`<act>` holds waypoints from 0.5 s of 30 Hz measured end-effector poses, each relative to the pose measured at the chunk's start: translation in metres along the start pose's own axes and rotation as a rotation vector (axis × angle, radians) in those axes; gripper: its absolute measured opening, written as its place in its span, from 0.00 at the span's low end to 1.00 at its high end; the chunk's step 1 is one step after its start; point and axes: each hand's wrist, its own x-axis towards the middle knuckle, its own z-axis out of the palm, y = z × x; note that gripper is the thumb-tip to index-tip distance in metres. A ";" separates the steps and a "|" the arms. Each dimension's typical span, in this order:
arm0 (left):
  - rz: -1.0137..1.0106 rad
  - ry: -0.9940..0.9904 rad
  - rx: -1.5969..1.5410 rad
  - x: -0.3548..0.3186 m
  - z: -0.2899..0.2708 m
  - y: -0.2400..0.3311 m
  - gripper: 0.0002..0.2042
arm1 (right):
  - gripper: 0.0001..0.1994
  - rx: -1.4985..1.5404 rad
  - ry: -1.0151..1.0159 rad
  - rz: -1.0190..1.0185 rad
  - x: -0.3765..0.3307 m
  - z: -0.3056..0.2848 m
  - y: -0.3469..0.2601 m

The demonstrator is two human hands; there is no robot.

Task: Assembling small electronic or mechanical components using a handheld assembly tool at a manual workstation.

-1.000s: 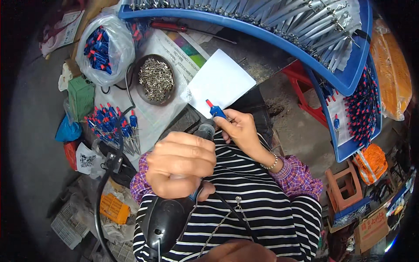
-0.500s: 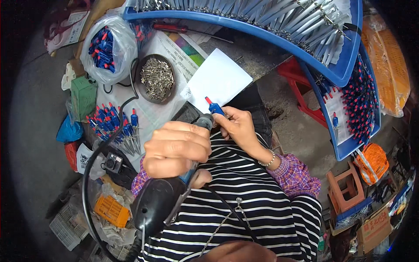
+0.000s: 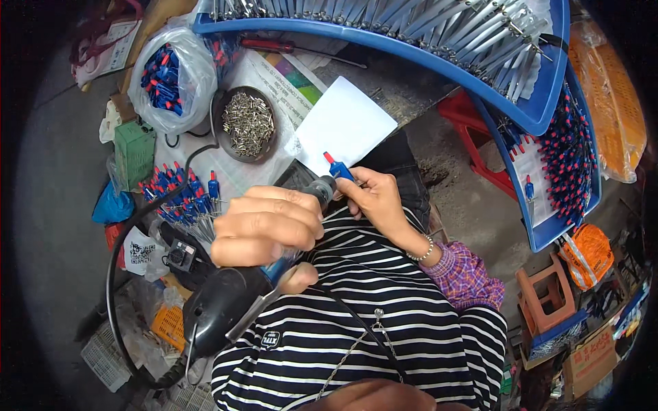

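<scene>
My left hand point(image 3: 269, 229) is wrapped round a black electric screwdriver point(image 3: 229, 298) with a grey front end. The tool points up and right, its tip against the near end of a small blue plastic part with a red tip point(image 3: 339, 168). Between thumb and fingers, my right hand point(image 3: 377, 198) pinches that blue part. Its near end is hidden behind the tool tip and my fingers. Just beyond lies a white sheet point(image 3: 346, 123). To the left, a pile of similar blue parts with red tips and metal shafts point(image 3: 181, 198) rests on the covered table.
A round bowl of small metal pins point(image 3: 247, 123) stands beyond my left hand, near a plastic bag of blue parts point(image 3: 171, 79). Blue trays of metal rods point(image 3: 370, 34) and blue parts point(image 3: 562, 198) are far and right. The black cord point(image 3: 113, 274) loops at left.
My left hand and the screwdriver have shifted slightly down and left, the tool's rear most of all. The cord has swung left. My right hand and the blue part barely moved.
</scene>
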 end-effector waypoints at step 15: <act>-0.098 -0.016 0.191 0.007 0.026 0.003 0.17 | 0.10 -0.029 0.019 -0.155 0.002 0.000 0.004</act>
